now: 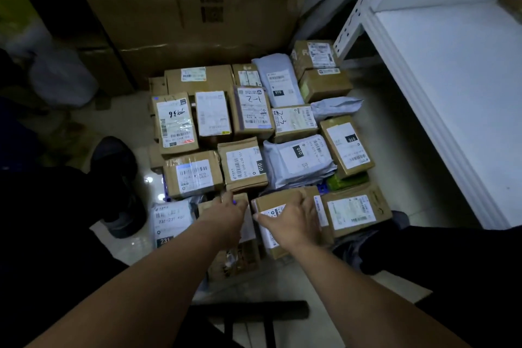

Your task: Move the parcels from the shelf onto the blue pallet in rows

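While bent over the parcels [244, 167], presses right hand [293, 220] flat, fingers spread, on a box [278, 202]; cannot tell left hand [227, 213] grip.

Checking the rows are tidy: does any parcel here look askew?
Yes. The brown cardboard box with a 010 label at the right edge sits tilted, propped on a green package.

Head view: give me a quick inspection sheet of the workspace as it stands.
Surface: blue pallet, almost covered, only slivers show.
Job's things: cardboard boxes and grey mailer bags packed in rough rows.
Clutter: blurred grey sack on the floor, left.
Hands: left hand on a front-row box, grip unclear; right hand flat on the neighbouring box.
Cables: nothing seen.
Surroundings: white shelf right, large cartons behind, dark shoe left.
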